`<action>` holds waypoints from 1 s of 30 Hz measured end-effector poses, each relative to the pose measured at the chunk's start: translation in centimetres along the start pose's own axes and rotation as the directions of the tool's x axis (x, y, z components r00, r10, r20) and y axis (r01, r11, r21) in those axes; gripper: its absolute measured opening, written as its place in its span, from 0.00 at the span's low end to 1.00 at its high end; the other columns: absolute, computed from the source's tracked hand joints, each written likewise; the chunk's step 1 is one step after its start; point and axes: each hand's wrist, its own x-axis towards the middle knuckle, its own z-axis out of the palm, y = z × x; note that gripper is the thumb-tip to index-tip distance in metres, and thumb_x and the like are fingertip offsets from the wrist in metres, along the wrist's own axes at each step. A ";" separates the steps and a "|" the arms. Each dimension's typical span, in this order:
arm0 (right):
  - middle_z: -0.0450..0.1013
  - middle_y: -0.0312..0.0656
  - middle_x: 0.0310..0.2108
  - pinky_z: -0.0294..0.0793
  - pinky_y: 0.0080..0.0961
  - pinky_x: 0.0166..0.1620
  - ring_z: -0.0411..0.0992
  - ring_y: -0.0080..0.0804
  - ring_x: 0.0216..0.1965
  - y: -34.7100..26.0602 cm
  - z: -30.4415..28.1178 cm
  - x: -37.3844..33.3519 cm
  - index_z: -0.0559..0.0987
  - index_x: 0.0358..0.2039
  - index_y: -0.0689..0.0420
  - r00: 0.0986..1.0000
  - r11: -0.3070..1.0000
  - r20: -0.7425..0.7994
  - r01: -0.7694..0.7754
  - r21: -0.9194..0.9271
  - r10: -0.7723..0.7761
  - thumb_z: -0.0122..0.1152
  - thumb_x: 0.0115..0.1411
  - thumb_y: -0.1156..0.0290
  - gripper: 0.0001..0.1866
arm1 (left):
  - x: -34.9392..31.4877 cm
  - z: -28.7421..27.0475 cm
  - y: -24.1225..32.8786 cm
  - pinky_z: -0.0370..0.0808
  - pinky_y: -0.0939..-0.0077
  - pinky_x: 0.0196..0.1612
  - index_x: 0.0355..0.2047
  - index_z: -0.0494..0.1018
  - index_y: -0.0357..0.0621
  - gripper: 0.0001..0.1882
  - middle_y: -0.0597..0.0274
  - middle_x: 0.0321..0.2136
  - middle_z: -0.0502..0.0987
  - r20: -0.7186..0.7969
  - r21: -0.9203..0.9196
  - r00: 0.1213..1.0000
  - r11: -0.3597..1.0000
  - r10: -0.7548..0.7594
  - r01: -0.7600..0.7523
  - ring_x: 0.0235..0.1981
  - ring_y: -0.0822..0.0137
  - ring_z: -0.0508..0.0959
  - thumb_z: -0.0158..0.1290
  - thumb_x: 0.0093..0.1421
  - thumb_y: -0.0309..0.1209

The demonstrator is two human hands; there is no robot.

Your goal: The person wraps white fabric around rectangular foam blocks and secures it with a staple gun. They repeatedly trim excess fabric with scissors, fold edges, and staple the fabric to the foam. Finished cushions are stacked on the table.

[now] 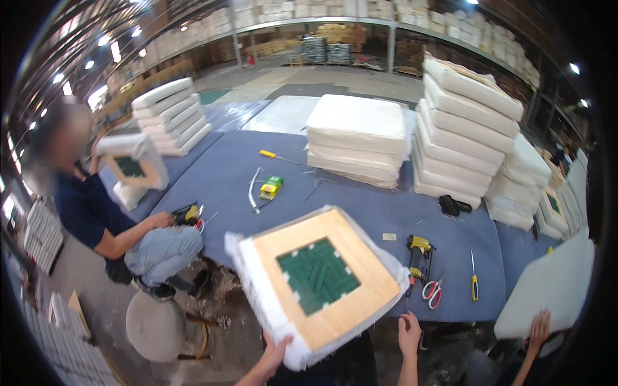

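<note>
Two hands reach in from the lower edge of the head view. The left hand has its grip clamped on the lower-left corner of a white-wrapped seat, which is tilted, underside showing, at the lower centre of the frame. Its pale wooden frame surrounds a square of green webbing. The right hand, lower centre-right, has its fingers bent close to a thin dark line below a yellow-and-black staple gun; whether its grip is apart or closed on that line cannot be told.

On the blue surface, right of the seat, lie red-and-white scissors, a yellow-handled screwdriver and a small pale card. Above the seat are a green-and-yellow packet, a white strip and a second screwdriver. White cushion stacks stand at upper centre, upper right and upper left.

At left, a seated co-worker has one hand at another staple gun. At lower right, another person's hand touches a white panel.
</note>
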 end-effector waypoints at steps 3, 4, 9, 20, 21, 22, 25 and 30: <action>0.82 0.46 0.54 0.75 0.26 0.55 0.79 0.32 0.51 -0.5 1.4 -0.5 0.82 0.56 0.61 0.988 0.947 -0.113 -0.068 0.314 0.108 0.59 0.78 0.63 0.16 | -3.7 -2.7 -3.2 0.56 0.41 0.78 0.82 0.44 0.47 0.54 0.39 0.80 0.46 0.010 0.340 0.995 0.936 0.095 -0.093 0.77 0.39 0.56 0.64 0.68 0.47; 0.82 0.42 0.51 0.74 0.24 0.53 0.78 0.28 0.49 -1.2 1.6 -0.7 0.82 0.57 0.61 0.978 0.908 -0.140 -0.086 0.410 0.156 0.56 0.80 0.63 0.16 | -5.1 -3.7 -4.2 0.52 0.37 0.79 0.83 0.47 0.47 0.54 0.36 0.81 0.42 0.015 0.442 0.994 0.891 0.109 -0.105 0.79 0.36 0.53 0.65 0.67 0.51; 0.74 0.51 0.62 0.69 0.40 0.67 0.72 0.46 0.64 -5.5 5.2 2.4 0.75 0.62 0.62 0.955 0.969 -0.284 0.149 0.200 -0.088 0.62 0.74 0.67 0.21 | -4.4 -5.0 3.6 0.55 0.37 0.77 0.81 0.52 0.40 0.49 0.37 0.80 0.51 0.045 0.937 0.746 0.231 0.665 -0.263 0.76 0.36 0.57 0.66 0.65 0.36; 0.68 0.59 0.69 0.70 0.44 0.69 0.73 0.55 0.64 -6.9 4.7 2.2 0.61 0.76 0.62 0.958 0.977 -0.260 0.158 0.141 -0.117 0.71 0.65 0.68 0.43 | 25.6 -4.2 20.3 0.56 0.37 0.75 0.77 0.64 0.47 0.39 0.37 0.72 0.67 0.421 0.887 0.678 -0.118 0.603 -0.446 0.74 0.36 0.65 0.57 0.71 0.50; 0.68 0.59 0.69 0.72 0.43 0.68 0.74 0.54 0.63 -6.2 4.0 1.2 0.60 0.76 0.62 0.963 0.975 -0.244 0.154 0.161 -0.111 0.71 0.65 0.67 0.43 | 27.6 -3.7 20.4 0.57 0.39 0.76 0.77 0.65 0.49 0.38 0.38 0.71 0.70 0.394 0.900 0.734 -0.070 0.553 -0.431 0.74 0.38 0.67 0.53 0.73 0.52; 0.69 0.59 0.69 0.72 0.42 0.67 0.75 0.52 0.62 -5.4 3.4 0.0 0.61 0.76 0.62 0.983 0.977 -0.183 0.048 0.208 -0.010 0.70 0.66 0.66 0.42 | 28.8 -3.3 19.9 0.59 0.42 0.75 0.77 0.66 0.50 0.37 0.40 0.70 0.72 0.323 0.927 0.839 0.030 0.438 -0.373 0.73 0.39 0.68 0.50 0.74 0.55; 0.74 0.56 0.65 0.76 0.39 0.64 0.77 0.44 0.61 -2.0 2.5 -3.7 0.66 0.73 0.63 0.983 0.966 -0.082 -0.144 0.215 0.164 0.67 0.72 0.60 0.36 | 31.6 -2.8 18.6 0.65 0.51 0.74 0.75 0.68 0.52 0.37 0.42 0.68 0.76 0.241 0.946 0.962 0.192 0.129 -0.262 0.71 0.41 0.72 0.40 0.77 0.60; 0.73 0.42 0.63 0.81 0.37 0.51 0.76 0.33 0.58 1.7 5.1 -7.5 0.72 0.70 0.53 0.892 0.780 0.189 -0.451 0.435 0.410 0.51 0.80 0.47 0.29 | 32.8 -8.3 20.7 0.72 0.57 0.69 0.71 0.74 0.52 0.38 0.46 0.65 0.80 0.370 0.909 0.925 0.173 0.086 -0.380 0.67 0.46 0.78 0.43 0.75 0.64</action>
